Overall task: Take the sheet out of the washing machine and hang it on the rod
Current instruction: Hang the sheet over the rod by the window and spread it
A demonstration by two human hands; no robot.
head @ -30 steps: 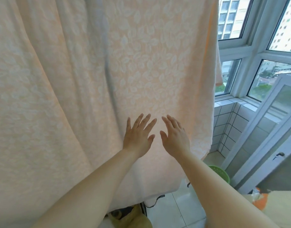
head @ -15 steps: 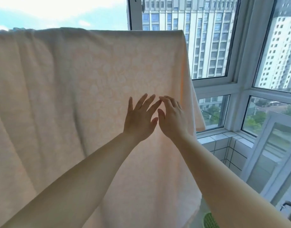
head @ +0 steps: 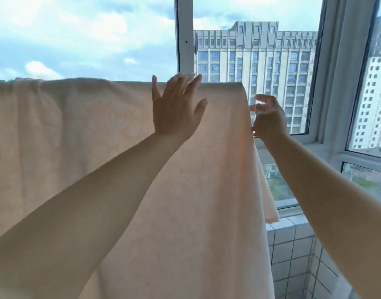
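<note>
So our pale peach leaf-patterned cotton sheet (head: 103,134) was already draped over the rod, fold line running sideways. Our left hand (head: 174,108) was spread flat, fingers straight, near the sheet's top fold. Our right hand (head: 269,119) was just beside the sheet's right edge, fingers loosely curled, gripping nothing we could see. The white window frame (head: 185,39) stood behind the sheet.

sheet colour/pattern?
Pale peach sheet with a faint tone-on-tone pattern, backlit by the window; head view, the only one.
</note>
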